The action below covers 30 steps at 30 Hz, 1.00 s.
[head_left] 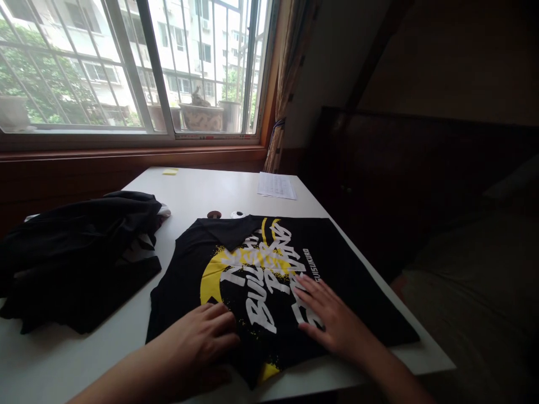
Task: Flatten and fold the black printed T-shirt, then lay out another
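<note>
A black T-shirt [349,269] with white lettering and a yellow print lies spread on the white table, its neck end to the left. The far sleeve [229,231] is folded in over the print. At the near side, my left hand [214,331] is closed, fingers curled on the shirt's fabric by the near sleeve; its fingertips are partly hidden. My right hand [324,314] rests flat on the lower lettering with its fingers spread, holding nothing.
A heap of dark clothes [84,252] covers the table's left part. Beyond the shirt are a brown round object [214,214], a white round object [238,214], printed paper [277,186] and a yellow note [170,171]. The table's [202,188] right edge runs beside the shirt. A barred window stands behind.
</note>
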Each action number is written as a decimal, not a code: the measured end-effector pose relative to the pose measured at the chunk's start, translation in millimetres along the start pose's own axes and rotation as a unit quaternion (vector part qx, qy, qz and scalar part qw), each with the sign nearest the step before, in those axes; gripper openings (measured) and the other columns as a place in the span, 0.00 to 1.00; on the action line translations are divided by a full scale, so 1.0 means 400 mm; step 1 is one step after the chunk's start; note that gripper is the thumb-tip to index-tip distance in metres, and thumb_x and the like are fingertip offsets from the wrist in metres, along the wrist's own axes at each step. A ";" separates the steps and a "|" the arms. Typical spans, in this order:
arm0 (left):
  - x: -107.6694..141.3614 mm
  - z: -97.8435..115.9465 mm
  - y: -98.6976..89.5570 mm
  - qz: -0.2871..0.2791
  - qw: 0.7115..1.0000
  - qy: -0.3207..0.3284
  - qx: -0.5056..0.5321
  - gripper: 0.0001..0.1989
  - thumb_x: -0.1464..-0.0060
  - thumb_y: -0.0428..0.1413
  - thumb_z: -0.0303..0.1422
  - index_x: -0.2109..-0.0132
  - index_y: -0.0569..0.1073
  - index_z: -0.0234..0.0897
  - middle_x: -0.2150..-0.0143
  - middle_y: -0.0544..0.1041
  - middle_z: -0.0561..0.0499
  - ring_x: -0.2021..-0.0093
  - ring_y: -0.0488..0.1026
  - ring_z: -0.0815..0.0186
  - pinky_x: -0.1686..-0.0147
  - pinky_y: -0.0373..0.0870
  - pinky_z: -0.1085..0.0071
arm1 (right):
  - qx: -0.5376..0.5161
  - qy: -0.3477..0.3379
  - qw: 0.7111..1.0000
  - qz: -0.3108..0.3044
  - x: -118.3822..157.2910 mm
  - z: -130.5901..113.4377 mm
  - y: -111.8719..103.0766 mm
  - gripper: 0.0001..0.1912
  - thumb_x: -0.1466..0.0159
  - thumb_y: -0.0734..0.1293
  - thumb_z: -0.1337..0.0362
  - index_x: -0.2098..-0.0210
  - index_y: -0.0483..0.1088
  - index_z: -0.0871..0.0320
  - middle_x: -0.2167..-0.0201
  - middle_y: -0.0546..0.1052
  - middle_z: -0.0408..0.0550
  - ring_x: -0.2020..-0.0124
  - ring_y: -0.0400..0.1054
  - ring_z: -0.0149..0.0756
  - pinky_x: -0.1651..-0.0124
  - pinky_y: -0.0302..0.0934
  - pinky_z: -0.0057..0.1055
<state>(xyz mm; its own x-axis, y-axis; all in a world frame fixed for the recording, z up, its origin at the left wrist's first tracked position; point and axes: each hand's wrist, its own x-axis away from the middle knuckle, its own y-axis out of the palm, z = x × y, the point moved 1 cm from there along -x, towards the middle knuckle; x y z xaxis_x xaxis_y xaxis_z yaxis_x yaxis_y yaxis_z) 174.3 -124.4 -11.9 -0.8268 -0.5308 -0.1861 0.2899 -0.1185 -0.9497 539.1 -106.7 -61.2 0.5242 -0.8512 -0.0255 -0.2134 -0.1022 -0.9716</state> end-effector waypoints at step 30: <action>0.196 -0.063 0.091 0.106 0.975 0.037 -0.193 0.24 0.32 0.53 0.32 0.32 0.65 0.50 0.32 0.69 0.54 0.32 0.64 0.61 0.33 0.63 0.62 | 0.002 0.418 0.886 0.199 0.288 0.410 0.011 0.39 0.39 0.59 0.37 0.41 0.71 0.59 0.44 0.75 0.61 0.46 0.71 0.59 0.47 0.67 0.52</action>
<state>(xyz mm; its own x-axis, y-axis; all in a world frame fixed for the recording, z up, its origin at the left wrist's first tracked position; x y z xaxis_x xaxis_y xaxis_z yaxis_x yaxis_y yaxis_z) 107.9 -149.3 -67.6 -0.8044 -0.4461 -0.3923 0.2665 0.3193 -0.9094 733.8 -120.9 -107.0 -0.3870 -0.9033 -0.1855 -0.2394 0.2926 -0.9258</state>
